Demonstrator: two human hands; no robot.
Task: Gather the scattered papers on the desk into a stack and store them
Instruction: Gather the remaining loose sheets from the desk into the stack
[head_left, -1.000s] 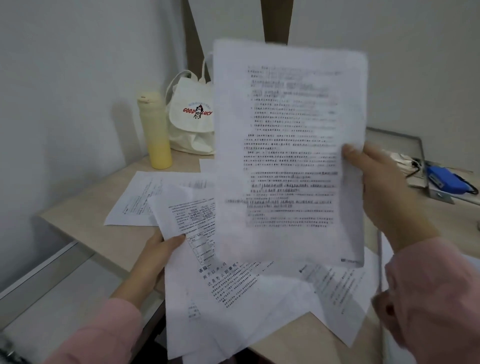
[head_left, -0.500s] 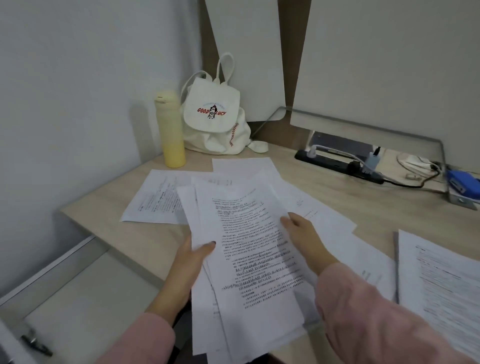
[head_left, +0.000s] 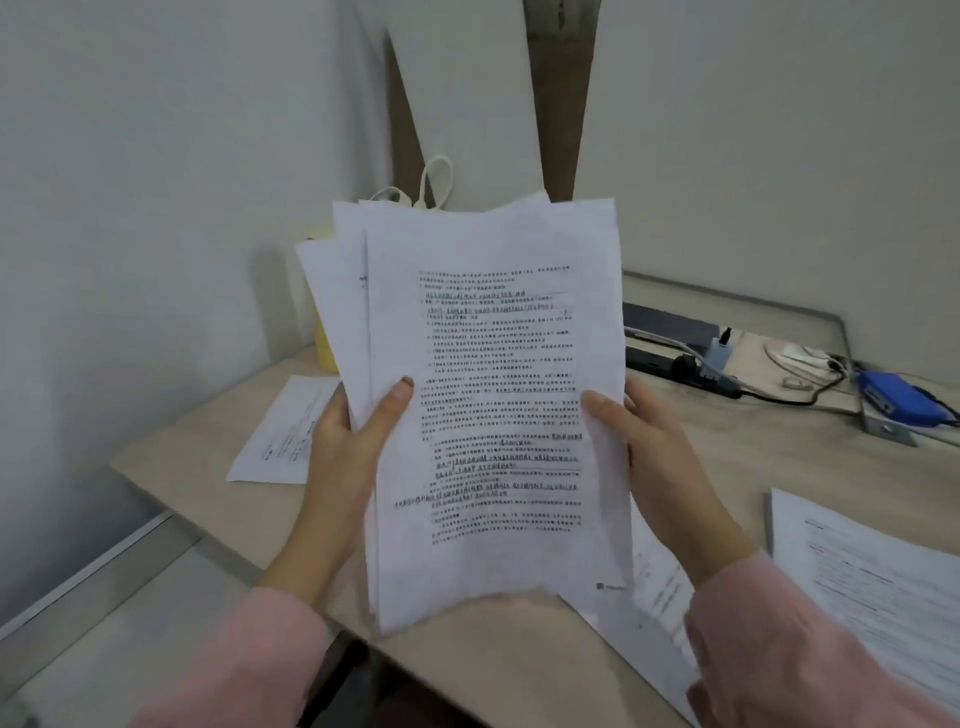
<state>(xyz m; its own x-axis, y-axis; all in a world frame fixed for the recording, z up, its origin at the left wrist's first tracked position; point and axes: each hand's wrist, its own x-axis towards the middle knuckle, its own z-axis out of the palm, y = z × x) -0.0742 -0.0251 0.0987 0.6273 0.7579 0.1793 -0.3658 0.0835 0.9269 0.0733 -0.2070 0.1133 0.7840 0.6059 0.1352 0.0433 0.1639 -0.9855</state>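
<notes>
Both hands clasp the stack of papers (head_left: 493, 415) by its long sides. The left hand (head_left: 345, 447) lays its thumb across the printed face with its fingers hidden behind, and the right hand (head_left: 660, 457) does likewise on the opposite edge; pink sleeves (head_left: 779, 649) cover both wrists. Behind the stack a white bag (head_left: 435, 179) shows only its handles, its contents out of sight, and a yellow bottle (head_left: 326, 349) peeks out at the left edge of the sheets. At the back right, a metal-rimmed recess (head_left: 737, 300) holds a black power strip (head_left: 670, 364), plugs, cables and a blue object (head_left: 901, 397). The stack is raised over the near edge of the tabletop (head_left: 737, 467); whether its lower end touches the wood cannot be told. Bare wood lies open between the right hand and the power strip. One loose sheet (head_left: 283, 434) lies flat near the left wall, another sheet (head_left: 657, 577) lies under the right wrist, and further papers (head_left: 878, 577) lie at the far right near the front edge. The stack's long axis runs up and away from the person, leaning back, with the text upright and facing the camera. Its upper corners are uneven, with sheets fanning out to the left
</notes>
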